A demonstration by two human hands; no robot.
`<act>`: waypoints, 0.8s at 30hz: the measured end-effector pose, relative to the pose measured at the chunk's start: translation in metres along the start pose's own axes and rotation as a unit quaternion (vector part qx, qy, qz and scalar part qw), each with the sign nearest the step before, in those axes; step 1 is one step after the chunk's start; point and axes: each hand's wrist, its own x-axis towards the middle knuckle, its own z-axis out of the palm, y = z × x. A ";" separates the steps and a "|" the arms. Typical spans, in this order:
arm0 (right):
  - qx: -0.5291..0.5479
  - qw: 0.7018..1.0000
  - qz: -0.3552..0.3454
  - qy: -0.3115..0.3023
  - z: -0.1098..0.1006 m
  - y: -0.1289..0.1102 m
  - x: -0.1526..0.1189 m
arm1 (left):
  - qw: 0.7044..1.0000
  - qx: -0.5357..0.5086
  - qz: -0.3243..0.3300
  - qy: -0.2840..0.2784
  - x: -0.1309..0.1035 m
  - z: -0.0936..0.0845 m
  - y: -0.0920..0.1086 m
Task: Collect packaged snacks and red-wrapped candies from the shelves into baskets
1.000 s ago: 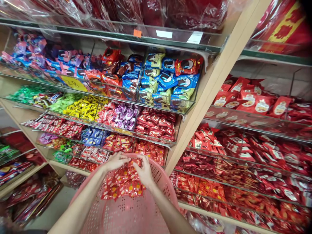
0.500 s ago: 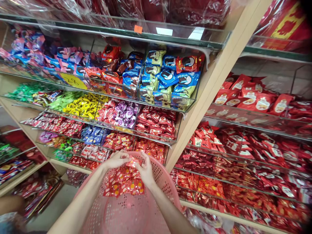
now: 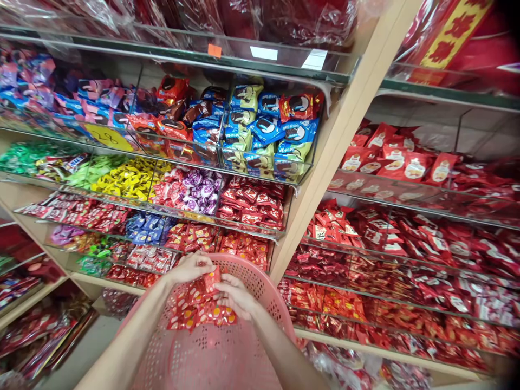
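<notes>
Above a pink perforated basket (image 3: 268, 295), my left hand (image 3: 193, 267) pinches the top of a small red candy packet (image 3: 212, 279). My right hand (image 3: 234, 295) is just right of and below that packet, its fingers bent and close to the packet's lower edge; whether they grip it is hard to make out. Under both hands, several red packets with orange and white spots (image 3: 187, 314) lie in the far part of the basket. The near part of the basket shows its bare bottom.
Shelves with clear dividers rise beyond the basket, holding blue cookie packets (image 3: 266, 128), yellow candies (image 3: 129, 179) and red packets (image 3: 414, 165). A slanted wooden upright (image 3: 325, 157) separates two shelf units. A yellow tag reading 28 (image 3: 108, 137) hangs at left.
My right hand has lowered slightly and its fingers have shifted down from the packet's upper part. The packet now hangs more upright from my left hand. The view has shifted a little to the right.
</notes>
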 end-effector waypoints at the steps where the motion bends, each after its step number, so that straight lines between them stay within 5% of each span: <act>1: -0.005 1.000 0.007 -0.019 0.001 0.001 -0.001 | 1.000 0.005 0.005 -0.002 0.001 0.000 0.001; 5: 0.007 0.999 -0.004 -0.037 0.005 0.002 -0.004 | 1.000 0.009 0.005 0.000 0.001 0.001 0.008; 14: 0.175 0.973 -0.067 0.132 -0.004 -0.001 -0.001 | 0.998 0.048 -0.043 -0.001 -0.005 0.000 0.017; 24: 0.248 0.956 -0.059 0.148 -0.007 0.004 -0.003 | 0.998 0.060 0.000 -0.027 0.005 0.004 0.017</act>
